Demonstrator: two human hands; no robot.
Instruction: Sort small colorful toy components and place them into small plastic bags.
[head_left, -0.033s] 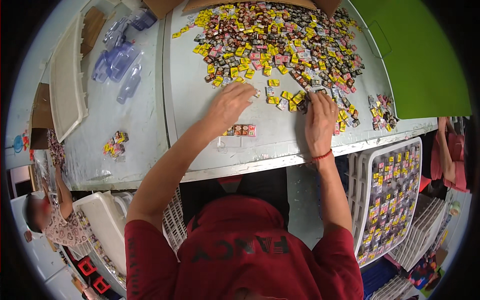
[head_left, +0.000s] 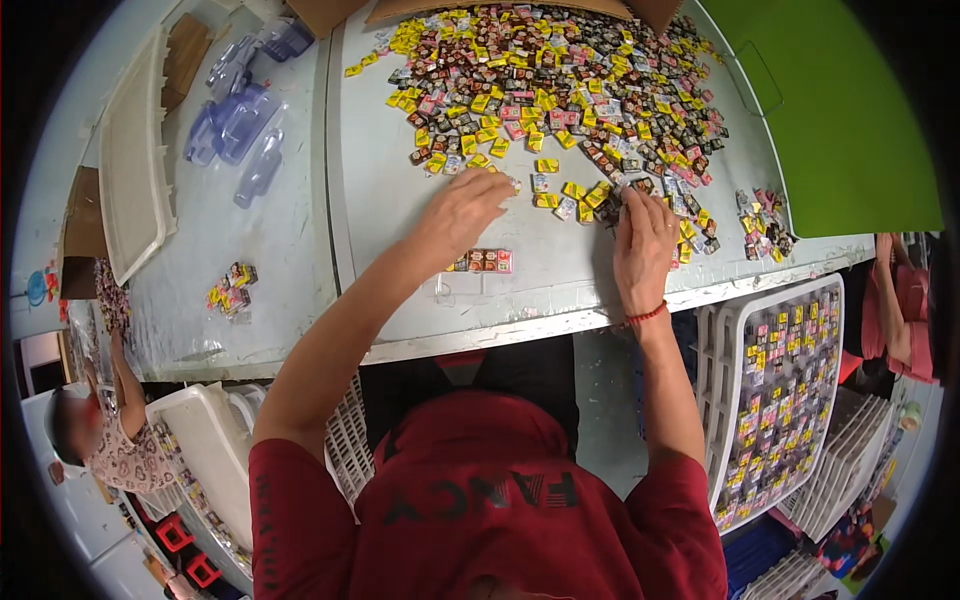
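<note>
On white table [head_left: 300, 250], left hand [head_left: 462, 212] lies open, fingers spread, just above short row of wrapped candies [head_left: 483, 261]. Right hand [head_left: 640, 240] fingertips pinch pieces at edge of candy pile [head_left: 560, 90].

A broad heap of small square wrapped sweets in yellow, brown, pink and silver foil [head_left: 560, 90] lies spread flat over the far part of the pale grey table [head_left: 380, 200], thinning toward the near edge into scattered single pieces. A short row of brown and pink wrapped squares [head_left: 482, 261] lies side by side, flat, just nearer than the left hand [head_left: 462, 212]. A dark wrapped square [head_left: 610, 206] lies at the heap's near fringe, under the right hand's fingers [head_left: 634, 205].
</note>
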